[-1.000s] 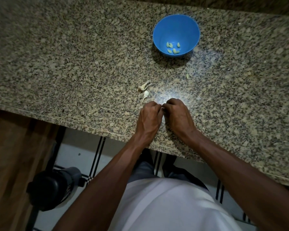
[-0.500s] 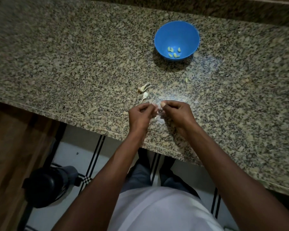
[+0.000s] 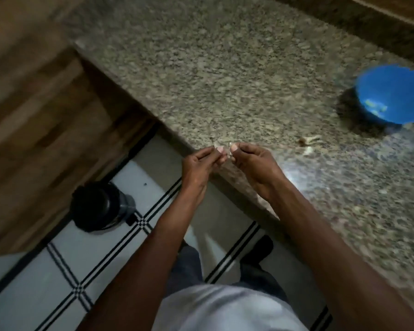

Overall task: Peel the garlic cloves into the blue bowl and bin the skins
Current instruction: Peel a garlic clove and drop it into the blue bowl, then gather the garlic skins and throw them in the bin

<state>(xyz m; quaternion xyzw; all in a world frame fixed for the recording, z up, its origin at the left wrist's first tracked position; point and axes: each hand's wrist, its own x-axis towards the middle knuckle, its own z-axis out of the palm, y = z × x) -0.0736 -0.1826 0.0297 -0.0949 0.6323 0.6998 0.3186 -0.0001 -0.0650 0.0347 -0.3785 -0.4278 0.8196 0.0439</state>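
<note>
Both hands meet fingertip to fingertip over the counter edge (image 3: 177, 139), left hand (image 3: 198, 166) and right hand (image 3: 253, 163) pinching a small pale garlic piece (image 3: 230, 149) between them. The blue bowl (image 3: 392, 91) sits at two o'clock, well apart; the black bin (image 3: 98, 206) at eight o'clock.
</note>
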